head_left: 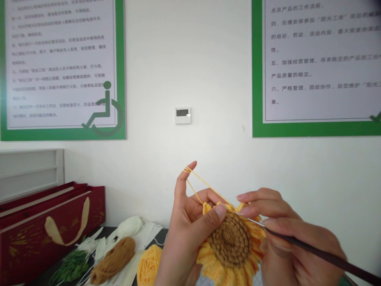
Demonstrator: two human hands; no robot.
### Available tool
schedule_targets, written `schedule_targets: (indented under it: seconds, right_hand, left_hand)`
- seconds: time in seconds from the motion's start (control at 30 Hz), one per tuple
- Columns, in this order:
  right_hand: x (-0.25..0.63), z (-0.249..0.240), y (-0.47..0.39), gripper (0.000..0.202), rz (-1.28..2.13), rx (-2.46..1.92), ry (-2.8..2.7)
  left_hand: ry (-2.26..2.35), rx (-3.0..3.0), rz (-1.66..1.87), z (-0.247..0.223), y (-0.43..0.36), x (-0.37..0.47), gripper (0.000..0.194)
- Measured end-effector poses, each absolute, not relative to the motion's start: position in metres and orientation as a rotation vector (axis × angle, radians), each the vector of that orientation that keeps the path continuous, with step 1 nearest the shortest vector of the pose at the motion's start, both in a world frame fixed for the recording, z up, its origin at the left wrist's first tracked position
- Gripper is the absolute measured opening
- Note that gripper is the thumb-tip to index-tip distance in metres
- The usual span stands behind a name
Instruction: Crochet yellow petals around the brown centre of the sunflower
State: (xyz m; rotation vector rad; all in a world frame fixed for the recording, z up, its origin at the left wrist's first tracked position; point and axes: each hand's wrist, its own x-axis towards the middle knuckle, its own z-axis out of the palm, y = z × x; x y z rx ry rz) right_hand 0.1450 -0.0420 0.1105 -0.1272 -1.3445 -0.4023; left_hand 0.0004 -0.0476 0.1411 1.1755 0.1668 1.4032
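My left hand [193,222] pinches the upper left edge of a crocheted sunflower [229,240] between thumb and fingers. The flower has a round brown centre and ruffled yellow petals. Yellow yarn [208,185] loops around my raised left index finger and runs down to the flower's top edge. A crochet hook [309,249] with a dark handle and a metal shaft lies in my right hand [293,230], its fingers closed around it. The hook's tip meets the flower where the brown centre borders the petals. Part of the petals is hidden behind my hands.
On the dark table at lower left lie a yellow yarn ball [149,264], a brown skein [113,260], green yarn [71,266] and white yarn [129,227]. Red gift bags [29,242] stand beside them. Behind is a white wall with a small panel [182,115] and green-framed posters [121,71].
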Motion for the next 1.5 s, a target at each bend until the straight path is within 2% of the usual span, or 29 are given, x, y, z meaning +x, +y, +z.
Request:
schedule_targets:
  seconds: [0.4,0.7,0.9,1.17,1.3,1.5]
  right_hand:
    - [0.130,0.109,-0.044,0.004,-0.306,-0.129,-1.189]
    - [0.157,0.104,-0.047,0.011,-0.737,-0.256,-1.481]
    - [0.152,0.107,-0.045,0.017,-0.910,-0.322,-1.301]
    - [0.154,0.114,-0.051,0.012,-0.819,-0.243,-1.434]
    - [0.153,0.114,-0.056,0.030,-0.733,-0.317,-1.493]
    - [0.147,0.113,-0.048,0.023,-0.612,-0.223,-1.459]
  left_hand:
    - [0.158,1.106,1.350,0.143,-0.048,0.000,0.100]
    - [0.174,1.121,1.373,0.142,-0.050,0.002,0.098]
    - [0.217,1.166,1.429,0.141,-0.050,0.003,0.099]
    - [0.222,1.191,1.433,0.139,-0.052,0.003,0.108]
    - [0.211,1.204,1.442,0.138,-0.052,0.002,0.109]
    - [0.120,1.216,1.410,0.136,-0.051,0.002,0.110]
